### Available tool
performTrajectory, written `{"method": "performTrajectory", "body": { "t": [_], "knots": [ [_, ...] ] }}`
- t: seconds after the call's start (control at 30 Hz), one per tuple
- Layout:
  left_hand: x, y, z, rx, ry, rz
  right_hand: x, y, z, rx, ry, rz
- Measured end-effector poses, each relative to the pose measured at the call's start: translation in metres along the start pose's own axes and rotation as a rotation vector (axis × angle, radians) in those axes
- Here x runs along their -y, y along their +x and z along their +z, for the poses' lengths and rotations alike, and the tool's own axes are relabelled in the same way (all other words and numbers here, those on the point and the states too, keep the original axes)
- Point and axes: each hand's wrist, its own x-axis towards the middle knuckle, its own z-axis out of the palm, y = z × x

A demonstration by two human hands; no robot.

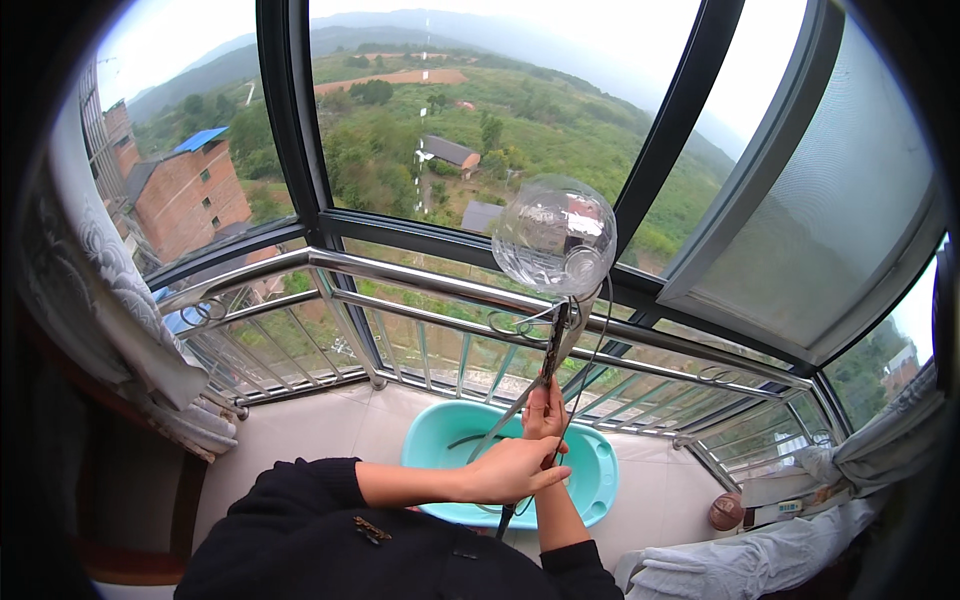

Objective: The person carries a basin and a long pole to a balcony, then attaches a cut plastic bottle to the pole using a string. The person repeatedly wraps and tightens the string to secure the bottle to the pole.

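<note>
- Stood at a bay window w/ a steel railing [420, 275]; hands out over a turquoise plastic tub [595, 465] on the tiled sill.
- Held up a long dark rod [553, 345] — tilted slightly, topped by a clear, round, crinkly plastic cover [553, 235] that sat above railing height, against the glass.
- Right hand [545, 412] wrapped round the rod's lower part, fingers closed on it, thumb side up.
- Left hand [512, 470] just below, laid across the right forearm and the rod; fingers flat and narrow, looked pressed on the rod rather than curled round it — full grip couldn't be told.
- Thin dark cord [598, 340] hung in a loop from under the cover down toward the hands.
- Rod's bottom end poked out below the hands, over the tub's near rim.
- Progress, judged only: item lifted clear of the tub and steadied w/ both hands; not set down, not hung on anything yet.
- Off to the right: folded grey cloth [740, 565], small brown round thing [725, 511].
</note>
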Motion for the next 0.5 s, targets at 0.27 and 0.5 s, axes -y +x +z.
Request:
{"method": "performTrajectory", "body": {
  "t": [0.27,0.5],
  "knots": [
    [0.032,0.056,-0.053,-0.98,0.109,0.252,0.028,-0.013,-0.008,0.152,0.237,0.139],
    [0.029,0.104,-0.069,-0.588,-0.291,0.23,0.028,-0.012,0.0,0.238,0.021,-0.157]
  ]
}}
